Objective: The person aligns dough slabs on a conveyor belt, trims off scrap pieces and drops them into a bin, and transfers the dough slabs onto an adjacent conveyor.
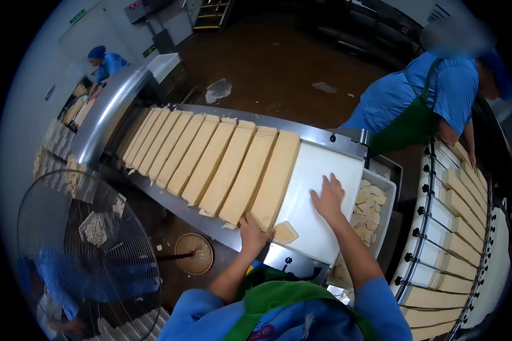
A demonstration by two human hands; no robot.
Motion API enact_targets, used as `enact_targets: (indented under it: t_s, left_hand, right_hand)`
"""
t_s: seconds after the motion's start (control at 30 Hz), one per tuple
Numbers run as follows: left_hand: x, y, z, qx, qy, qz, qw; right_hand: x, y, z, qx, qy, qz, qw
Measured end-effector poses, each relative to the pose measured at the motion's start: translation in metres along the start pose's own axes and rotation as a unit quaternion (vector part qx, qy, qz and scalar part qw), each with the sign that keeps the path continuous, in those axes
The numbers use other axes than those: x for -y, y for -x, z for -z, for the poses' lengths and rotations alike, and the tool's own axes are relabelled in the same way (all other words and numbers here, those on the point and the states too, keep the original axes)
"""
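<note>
Long pale dough-like slabs (213, 159) lie side by side across a metal-edged conveyor. My left hand (254, 234) touches the near end of the rightmost slab (276, 179), its fingers bent against the end; whether it grips is unclear. Just right of that hand, a small flat pale piece (285, 232) rests on the white belt (320, 170). Over the belt's right part, my right hand (329, 199) is open with fingers spread and holds nothing. Beyond the belt's right end stands a white bin (388, 199) with thin pale pieces (370, 203) inside.
A worker in blue with a green apron (407, 133) bends over a second conveyor (429, 219) with slabs at the right. Another worker (112, 63) stands at the back left. A wire fan guard (91, 238) and a round-based stand (194, 253) are at the lower left.
</note>
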State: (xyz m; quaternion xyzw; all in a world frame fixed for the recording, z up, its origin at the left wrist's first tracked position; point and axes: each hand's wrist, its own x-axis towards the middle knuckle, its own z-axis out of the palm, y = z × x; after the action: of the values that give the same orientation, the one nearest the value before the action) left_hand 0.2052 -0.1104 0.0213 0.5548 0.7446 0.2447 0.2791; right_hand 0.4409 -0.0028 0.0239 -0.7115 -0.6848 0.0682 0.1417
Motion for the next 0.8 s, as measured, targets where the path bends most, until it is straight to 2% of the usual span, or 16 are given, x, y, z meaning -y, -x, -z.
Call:
enact_targets:
  t_s: [0.07, 0.13, 0.37, 0.43, 0.53, 0.63, 0.7, 0.77, 0.8]
  left_hand:
    - [-0.009, -0.003, 0.007, 0.057, -0.091, 0.038, 0.994]
    - [-0.001, -0.004, 0.003, 0.071, -0.125, 0.006, 0.990]
    - [0.005, -0.012, 0.002, 0.112, -0.131, -0.045, 0.984]
    - [0.001, -0.013, 0.002, 0.158, -0.124, -0.001, 0.980]
    - [0.001, -0.015, 0.002, 0.176, -0.129, -0.018, 0.976]
    - [-0.004, -0.021, 0.004, 0.216, -0.055, -0.051, 0.973]
    - [-0.013, -0.023, -0.005, 0.214, -0.010, -0.119, 0.969]
    - [-0.036, -0.022, -0.008, 0.231, 0.005, -0.133, 0.964]
    - [-0.047, -0.020, -0.015, 0.232, 0.006, -0.129, 0.964]
  right_hand:
    - [0.034, -0.041, -0.013, 0.036, 0.017, -0.022, 0.999]
    - [0.060, -0.076, -0.022, 0.049, 0.023, -0.021, 0.998]
    - [0.119, -0.148, -0.034, 0.123, 0.061, -0.038, 0.990]
    - [0.122, -0.148, -0.026, 0.145, 0.059, -0.064, 0.986]
    - [0.108, -0.142, -0.003, 0.145, 0.038, -0.128, 0.980]
    - [0.065, -0.126, 0.018, 0.135, -0.019, -0.288, 0.948]
    - [0.028, -0.105, 0.027, 0.136, 0.102, -0.241, 0.956]
    - [0.000, -0.084, 0.040, 0.102, 0.018, -0.304, 0.947]
    - [-0.016, -0.073, 0.041, 0.038, -0.046, -0.354, 0.933]
